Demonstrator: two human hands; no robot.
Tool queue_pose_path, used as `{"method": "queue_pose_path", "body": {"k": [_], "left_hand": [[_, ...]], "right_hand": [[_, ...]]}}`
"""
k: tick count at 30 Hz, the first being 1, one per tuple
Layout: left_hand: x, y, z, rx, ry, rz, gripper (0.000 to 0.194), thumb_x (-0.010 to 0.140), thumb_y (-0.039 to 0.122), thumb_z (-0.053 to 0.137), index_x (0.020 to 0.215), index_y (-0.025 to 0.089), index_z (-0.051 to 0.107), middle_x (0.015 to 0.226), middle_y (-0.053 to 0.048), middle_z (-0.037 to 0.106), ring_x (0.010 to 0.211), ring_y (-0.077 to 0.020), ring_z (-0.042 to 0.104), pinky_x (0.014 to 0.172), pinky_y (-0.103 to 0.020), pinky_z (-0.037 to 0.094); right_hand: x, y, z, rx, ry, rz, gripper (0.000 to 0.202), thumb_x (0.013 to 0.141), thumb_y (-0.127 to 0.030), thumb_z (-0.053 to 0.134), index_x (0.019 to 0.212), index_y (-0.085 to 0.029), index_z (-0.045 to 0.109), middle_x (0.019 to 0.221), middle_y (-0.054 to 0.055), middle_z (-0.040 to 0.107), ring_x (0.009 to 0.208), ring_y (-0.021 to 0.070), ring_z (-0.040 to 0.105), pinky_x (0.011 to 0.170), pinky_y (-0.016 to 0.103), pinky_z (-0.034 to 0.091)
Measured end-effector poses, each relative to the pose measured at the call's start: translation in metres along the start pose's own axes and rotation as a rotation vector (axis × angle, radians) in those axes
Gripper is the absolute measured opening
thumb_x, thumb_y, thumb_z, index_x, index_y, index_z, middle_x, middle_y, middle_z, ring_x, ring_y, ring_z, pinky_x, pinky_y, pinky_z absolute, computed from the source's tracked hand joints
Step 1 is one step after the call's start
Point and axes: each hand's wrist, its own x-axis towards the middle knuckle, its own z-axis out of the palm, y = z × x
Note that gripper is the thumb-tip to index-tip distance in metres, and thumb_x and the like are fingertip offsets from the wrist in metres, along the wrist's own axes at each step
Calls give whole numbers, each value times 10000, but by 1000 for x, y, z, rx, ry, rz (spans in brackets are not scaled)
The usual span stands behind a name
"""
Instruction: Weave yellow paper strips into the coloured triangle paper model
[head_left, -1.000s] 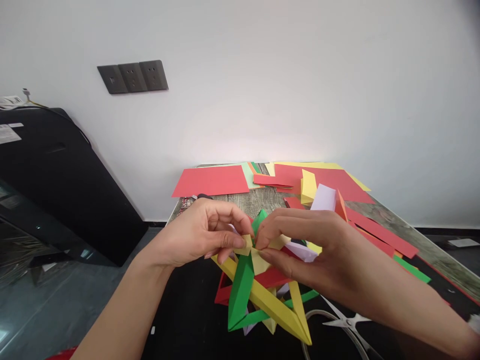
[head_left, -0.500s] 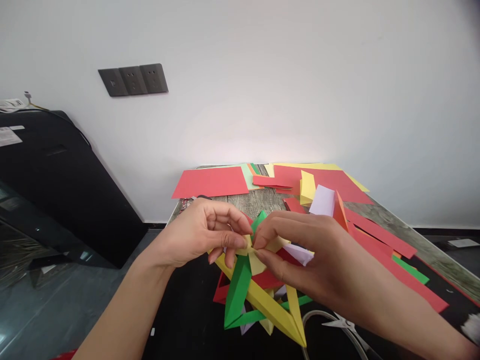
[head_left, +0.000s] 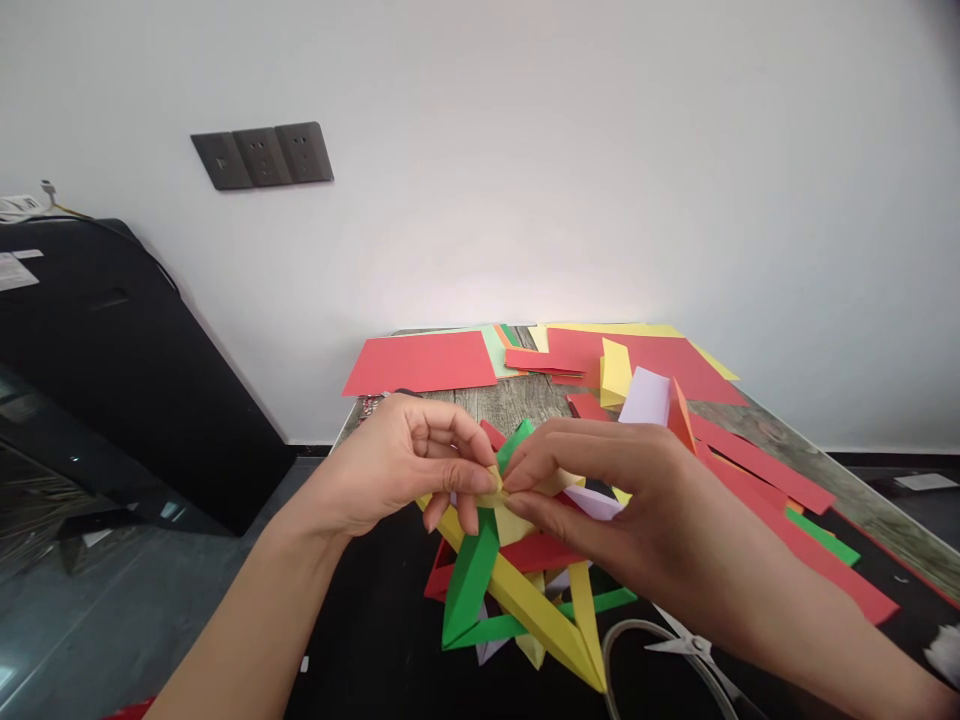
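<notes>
Here, left hand (head_left: 390,470) and right hand (head_left: 630,500) pinching pale yellow strip (head_left: 499,487), folded-paper frame (head_left: 517,590) spikes pointing toward viewer

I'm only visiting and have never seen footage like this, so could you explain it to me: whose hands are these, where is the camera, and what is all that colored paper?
There is no machine here. A person wears one camera on the head, looking forward and down, so you see their own two bare arms reaching in from below.

The left hand and the right hand meet in the middle, and their fingers pinch a small pale yellow flap of a folded paper model made of long green, yellow, red and lilac strips.

Behind it, a wooden table carries loose sheets, such as a red sheet, and more folded strips. A pair of scissors lies near the bottom edge. On the white wall sit dark wall sockets.
</notes>
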Motion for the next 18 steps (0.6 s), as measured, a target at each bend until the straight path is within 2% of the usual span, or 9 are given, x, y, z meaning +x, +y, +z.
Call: {"method": "queue_pose_path", "body": {"k": [6, 13, 18], "left_hand": [[-1, 1, 1, -40, 5, -17, 180, 683, 177, 819, 703, 115, 651, 527, 8, 673, 453, -111, 655, 356, -117, 450], [-1, 0, 2, -47, -3, -30, 195, 675, 140, 815, 721, 130, 625, 540, 26, 670, 457, -109, 655, 354, -114, 446], [-2, 1, 2, 41, 24, -20, 134, 719, 139, 768, 723, 137, 634, 555, 29, 656, 474, -91, 640, 371, -110, 435]], "right_hand": [[2, -5, -2, 90, 4, 85, 128, 850, -198, 629, 730, -227, 600, 653, -53, 622, 585, 86, 566, 507, 167, 431], [1, -5, -1, 76, 25, 51, 164, 819, -144, 637, 683, -217, 581, 684, -64, 653, 616, 73, 580, 541, 161, 443], [1, -3, 1, 71, 36, 56, 165, 824, -164, 646, 687, -215, 571, 710, -58, 660, 637, 79, 589, 553, 174, 446]]}}
